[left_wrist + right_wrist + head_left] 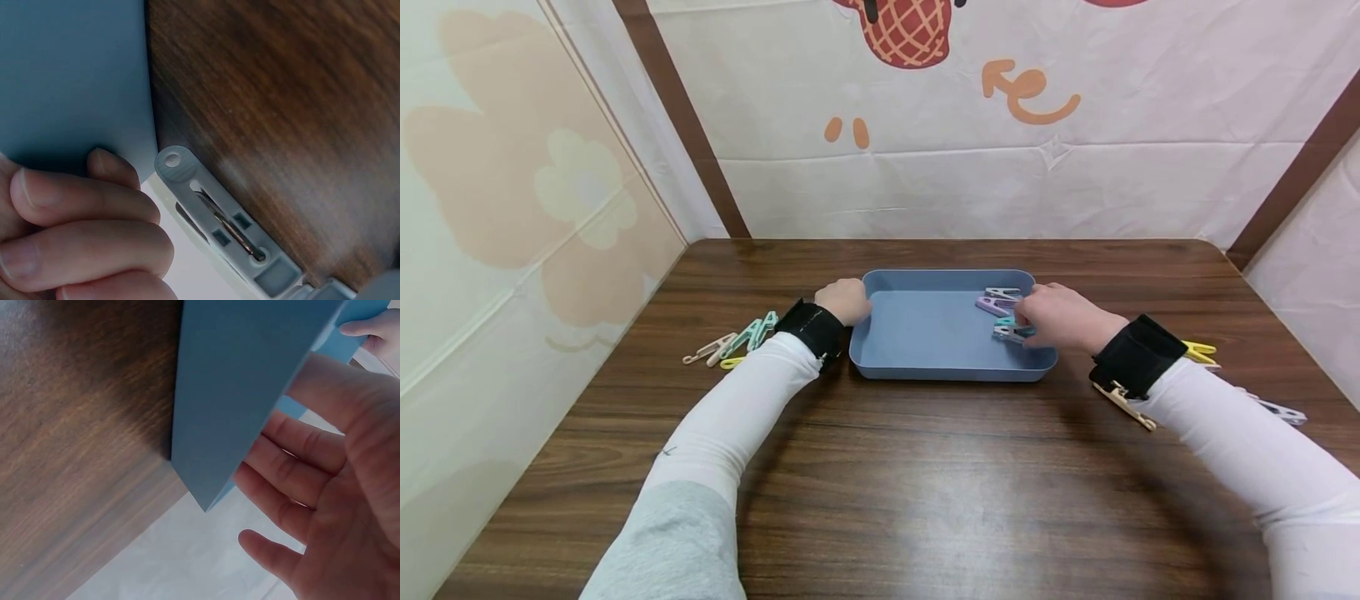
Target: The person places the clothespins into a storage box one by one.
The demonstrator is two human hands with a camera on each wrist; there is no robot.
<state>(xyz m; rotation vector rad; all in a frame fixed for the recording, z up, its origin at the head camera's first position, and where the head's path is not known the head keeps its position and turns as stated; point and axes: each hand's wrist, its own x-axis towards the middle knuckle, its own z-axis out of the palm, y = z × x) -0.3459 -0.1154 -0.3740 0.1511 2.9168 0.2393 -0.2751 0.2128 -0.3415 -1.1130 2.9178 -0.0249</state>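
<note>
A shallow blue tray (pixel 917 373) stands on the table. My left hand (pixel 846 302) grips its left rim, with curled fingers (pixel 94 250) against the outer wall. Over the tray's right rim reaches my right hand (pixel 1060 317), thumb and fingers dipping inside; the wall hides those fingertips in the right wrist view. Beside them in the tray lie a white clothespin (pixel 1002 292), a purple clothespin (pixel 992 305), and teal and greyish clothespins (pixel 1009 332). I cannot tell whether the right fingers pinch one. A pale clothespin (pixel 228 219) appears close to my left hand.
Left of the tray lie several clothespins, including mint ones (pixel 752 333), a pinkish one (pixel 718 347) and a yellow one (pixel 732 363). Around the right forearm are a beige clothespin (pixel 1138 414), a yellow one (pixel 1201 350) and a whitish one (pixel 1285 412). Fabric walls (pixel 970 192) border the table.
</note>
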